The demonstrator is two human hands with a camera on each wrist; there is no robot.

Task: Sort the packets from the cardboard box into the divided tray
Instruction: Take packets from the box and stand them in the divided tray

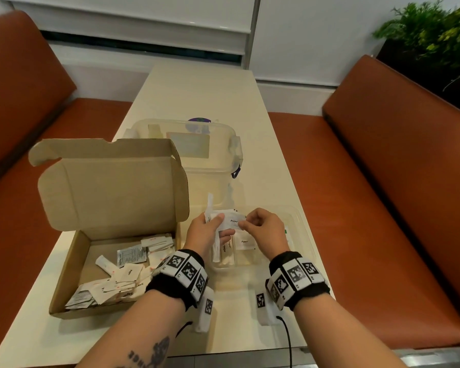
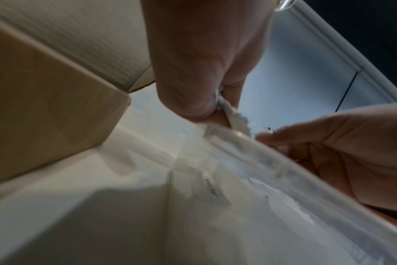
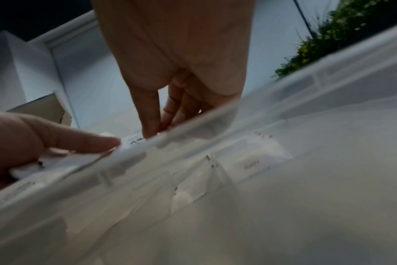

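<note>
An open cardboard box (image 1: 72, 264) at the left holds several white and silver packets (image 1: 129, 272). Right of it lies the clear divided tray (image 1: 300, 229), with sugar sticks (image 1: 225, 251) in its left compartment and a pepper packet (image 1: 245, 241) in the middle one. Above the tray my left hand (image 1: 210, 229) holds a small bunch of white packets, thumb on top. My right hand (image 1: 252, 224) pinches the edge of the top one, a white pepper packet (image 1: 233, 220). In the left wrist view the left hand (image 2: 206, 100) pinches the packets' serrated edge (image 2: 236, 120).
A clear lidded plastic tub (image 1: 210, 155) stands behind the box and tray. The box's lid (image 1: 112, 181) stands upright at the left. Orange benches (image 1: 398, 166) flank the narrow cream table (image 1: 202, 94). A plant (image 1: 436, 35) is at the far right.
</note>
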